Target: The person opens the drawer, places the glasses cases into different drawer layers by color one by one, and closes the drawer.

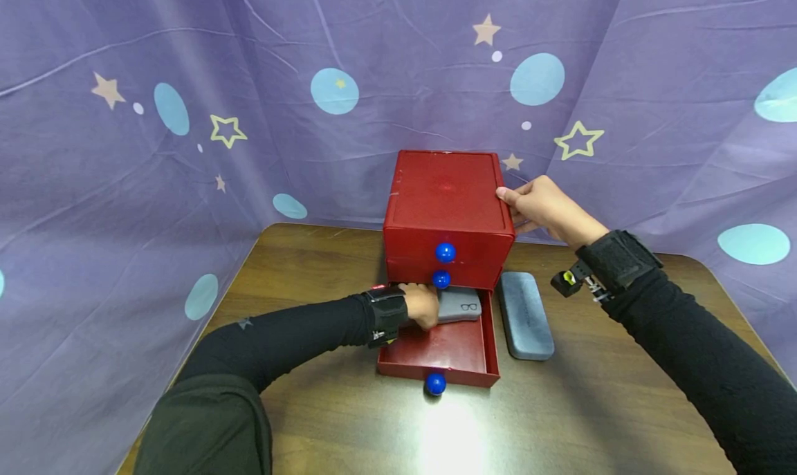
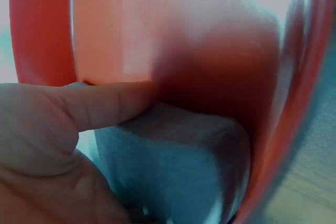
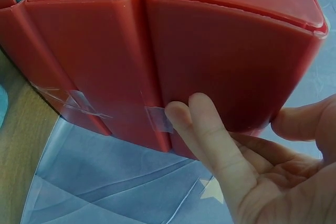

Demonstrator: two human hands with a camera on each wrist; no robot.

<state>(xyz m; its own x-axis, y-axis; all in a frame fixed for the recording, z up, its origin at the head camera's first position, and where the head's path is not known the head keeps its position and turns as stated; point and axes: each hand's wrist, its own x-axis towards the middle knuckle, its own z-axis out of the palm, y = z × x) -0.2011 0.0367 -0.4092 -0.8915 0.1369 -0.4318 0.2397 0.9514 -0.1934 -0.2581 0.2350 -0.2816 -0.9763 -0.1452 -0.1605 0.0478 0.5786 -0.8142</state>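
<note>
A red drawer cabinet (image 1: 448, 191) stands on the table with its bottom drawer (image 1: 429, 350) pulled out. Inside that drawer lies a grey glasses case (image 1: 461, 303), printed with a small pair of glasses. My left hand (image 1: 422, 305) reaches into the drawer and grips the case; in the left wrist view the thumb (image 2: 115, 103) lies along its edge, while the other fingers are hidden. At the cabinet's right side, my right hand (image 1: 544, 209) rests its thumb on the top edge. Its extended fingers (image 3: 207, 124) touch the side wall in the right wrist view.
A blue-grey glasses case (image 1: 526, 316) lies on the wooden table (image 1: 336, 406), close to the right of the cabinet. Blue ball knobs (image 1: 445, 252) stick out from the drawer fronts. Behind the table hangs a purple cloth (image 1: 386, 39) with stars and dots.
</note>
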